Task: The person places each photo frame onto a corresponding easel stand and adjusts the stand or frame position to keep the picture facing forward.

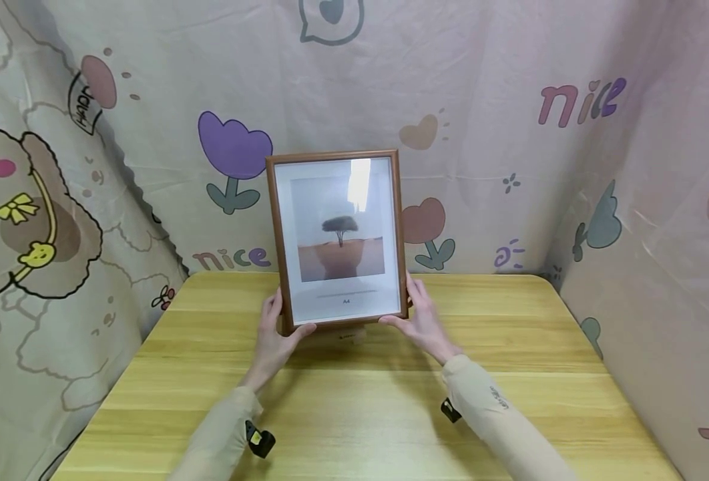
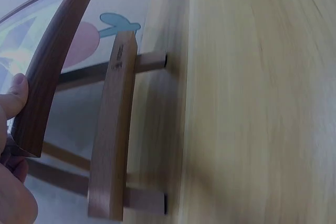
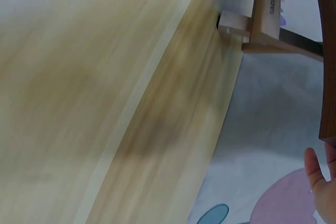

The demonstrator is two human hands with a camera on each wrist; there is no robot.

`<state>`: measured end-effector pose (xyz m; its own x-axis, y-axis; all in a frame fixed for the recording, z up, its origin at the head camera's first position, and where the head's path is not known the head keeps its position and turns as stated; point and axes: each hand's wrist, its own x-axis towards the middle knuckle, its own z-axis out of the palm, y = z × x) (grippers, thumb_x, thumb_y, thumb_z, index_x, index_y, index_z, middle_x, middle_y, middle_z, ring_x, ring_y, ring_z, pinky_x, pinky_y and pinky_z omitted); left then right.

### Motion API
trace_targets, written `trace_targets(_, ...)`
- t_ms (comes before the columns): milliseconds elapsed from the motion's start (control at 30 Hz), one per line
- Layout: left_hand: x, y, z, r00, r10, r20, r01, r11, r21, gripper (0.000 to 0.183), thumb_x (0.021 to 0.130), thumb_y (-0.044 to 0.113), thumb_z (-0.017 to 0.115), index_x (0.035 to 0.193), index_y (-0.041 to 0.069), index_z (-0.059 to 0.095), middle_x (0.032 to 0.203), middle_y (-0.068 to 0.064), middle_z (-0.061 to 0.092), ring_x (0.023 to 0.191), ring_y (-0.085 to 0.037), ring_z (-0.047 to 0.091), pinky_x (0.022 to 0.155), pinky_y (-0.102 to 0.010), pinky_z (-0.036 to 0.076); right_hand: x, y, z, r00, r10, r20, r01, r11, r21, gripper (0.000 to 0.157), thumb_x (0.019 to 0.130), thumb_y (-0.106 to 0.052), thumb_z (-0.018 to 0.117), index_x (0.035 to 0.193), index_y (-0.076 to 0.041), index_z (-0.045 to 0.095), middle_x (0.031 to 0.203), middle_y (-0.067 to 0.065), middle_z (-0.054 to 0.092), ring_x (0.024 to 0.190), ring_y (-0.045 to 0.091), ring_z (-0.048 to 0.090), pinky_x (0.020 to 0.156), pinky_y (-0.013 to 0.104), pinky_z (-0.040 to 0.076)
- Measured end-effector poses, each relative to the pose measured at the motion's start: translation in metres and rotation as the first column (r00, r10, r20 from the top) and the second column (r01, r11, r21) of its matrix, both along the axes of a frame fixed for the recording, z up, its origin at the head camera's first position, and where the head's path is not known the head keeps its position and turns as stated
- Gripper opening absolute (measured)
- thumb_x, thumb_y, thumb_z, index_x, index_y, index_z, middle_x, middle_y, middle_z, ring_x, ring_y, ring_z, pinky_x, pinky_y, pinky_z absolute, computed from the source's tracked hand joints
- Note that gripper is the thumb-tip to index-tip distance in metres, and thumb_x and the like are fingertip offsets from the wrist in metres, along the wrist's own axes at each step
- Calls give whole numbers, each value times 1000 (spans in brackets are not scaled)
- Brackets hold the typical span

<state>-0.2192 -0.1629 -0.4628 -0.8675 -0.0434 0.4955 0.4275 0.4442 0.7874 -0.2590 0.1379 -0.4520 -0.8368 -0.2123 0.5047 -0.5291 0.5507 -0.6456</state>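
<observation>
A brown wooden picture frame (image 1: pixel 399 234) holds a print of a tree, marked A4, under glossy glazing. My left hand (image 1: pixel 273 347) grips its lower left corner, thumb on the front edge and fingers round the side. At the lower right corner, my right hand (image 1: pixel 420 321) holds it the same way. Behind and below the frame stands a small wooden easel (image 2: pixel 109 135), mostly hidden by it in the head view. The left wrist view has the frame's lower edge (image 2: pixel 58 61) apart from the easel's front ledge.
The easel stands near the back of a light wood-grain table (image 1: pixel 354 407). Just behind the table hangs a printed cloth (image 1: pixel 481 133) with flowers and lettering, and more cloth closes off both sides. Wrist cameras (image 1: pixel 260 439) sit on both forearms.
</observation>
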Motion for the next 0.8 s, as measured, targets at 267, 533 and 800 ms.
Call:
trace_targets(267, 4, -22, -7, 999, 37, 26, -37, 999, 3, 102, 80, 8, 84, 160, 5, 22, 144, -18, 42, 129, -23, 43, 107, -5, 23, -7, -23, -7, 999, 31, -37, -31, 1000, 1, 113, 70, -22, 91, 157, 4, 24, 133, 19, 51, 90, 21, 57, 78, 34, 56)
trace_targets(533, 4, -31, -13, 997, 74, 20, -74, 997, -11, 102, 78, 8, 85, 160, 7, 24, 143, -17, 44, 122, -16, 43, 109, -17, 27, -13, -36, -17, 997, 32, -76, -30, 999, 19, 112, 70, -24, 91, 157, 4, 25, 132, 19, 52, 95, 22, 57, 81, 33, 56)
trace_targets(800, -1, -37, -23, 996, 91, -24, -91, 996, -18, 103, 76, 4, 85, 160, 5, 24, 141, -21, 45, 121, -19, 45, 104, -1, 22, -17, -43, -24, 998, 42, -49, -42, 999, 11, 111, 73, -24, 88, 157, 6, 22, 135, 19, 50, 103, 25, 56, 92, 42, 55)
